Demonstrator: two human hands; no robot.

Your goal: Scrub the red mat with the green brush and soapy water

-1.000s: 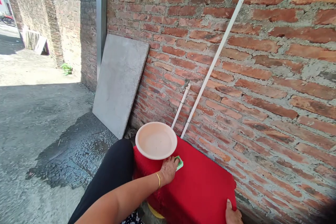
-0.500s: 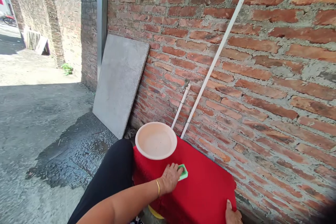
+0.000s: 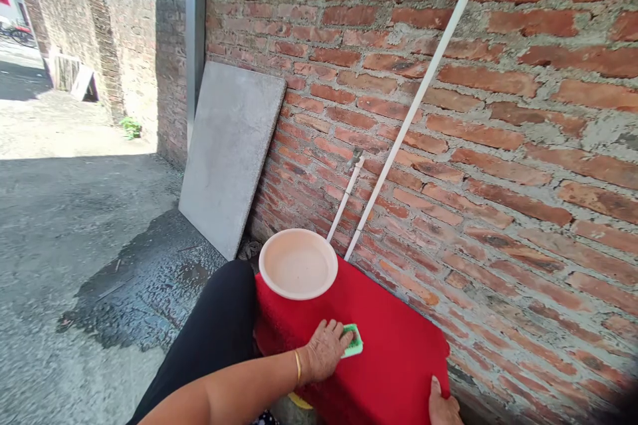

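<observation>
A red cloth [image 3: 383, 319] is spread flat over a low surface before me and hangs down its near side. My left hand [image 3: 325, 348], with a gold bangle at the wrist, is closed on a small pale-green scrub brush [image 3: 353, 341] that rests on the cloth; its underside is hidden. At the cloth's right end, my right hand [image 3: 443, 406] grips the edge with its thumb on top, partly cut off by the frame. A pale pink basin [image 3: 299, 265] stands on the cloth's far left end.
A brick wall [image 3: 498, 146] runs along the far side, with a long white pipe [image 3: 419, 99] and a short pipe with a tap [image 3: 346, 202]. A grey slab [image 3: 232, 153] leans there. Wet concrete [image 3: 134, 292] lies left of my dark-trousered knee [image 3: 214, 325].
My left hand has slid the scrub brush slightly right and toward me over the cloth. My right hand keeps its place at the edge, and the view has shifted a little.
</observation>
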